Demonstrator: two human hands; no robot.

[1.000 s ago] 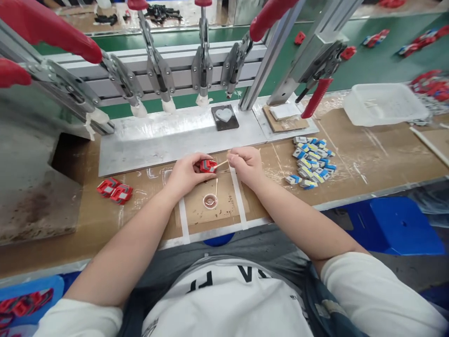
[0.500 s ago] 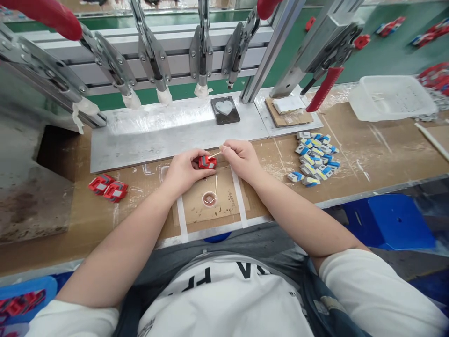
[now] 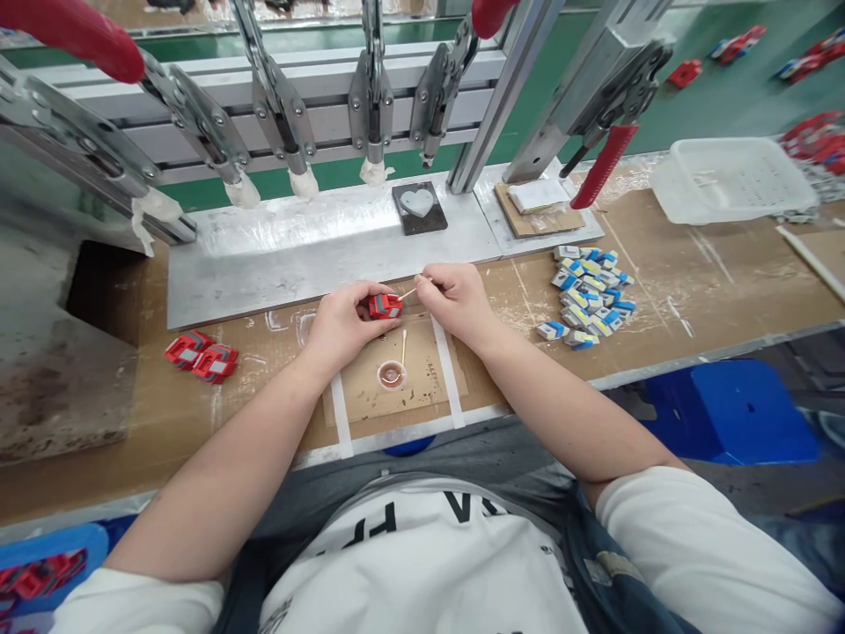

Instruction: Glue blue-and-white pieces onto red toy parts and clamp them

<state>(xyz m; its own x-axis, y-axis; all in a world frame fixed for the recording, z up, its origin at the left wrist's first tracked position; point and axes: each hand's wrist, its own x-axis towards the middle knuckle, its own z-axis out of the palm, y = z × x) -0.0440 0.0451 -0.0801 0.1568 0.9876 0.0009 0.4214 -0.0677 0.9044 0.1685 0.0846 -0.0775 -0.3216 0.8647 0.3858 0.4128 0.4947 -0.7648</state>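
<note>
My left hand [image 3: 347, 321] grips a small red plastic part [image 3: 385, 305] just above the cardboard work mat [image 3: 422, 374]. My right hand [image 3: 455, 299] pinches a thin wooden stick [image 3: 409, 291] whose tip rests against the red part. Below the hands a small round cup of brownish liquid [image 3: 392, 376] stands on the mat, with a second stick [image 3: 402, 346] leaning in it. The fingers hide most of the red part.
Two red parts [image 3: 200, 356] lie at the left. A heap of several blue-and-white parts [image 3: 587, 297] lies at the right. Behind the hands are a metal plate [image 3: 297, 251], a dark block with a heart shape [image 3: 418, 206], toggle clamps [image 3: 370, 97] and a clear tray [image 3: 732, 180].
Both hands have stayed together on the red part. The stick's tip has shifted slightly along it. The view has tilted a little.
</note>
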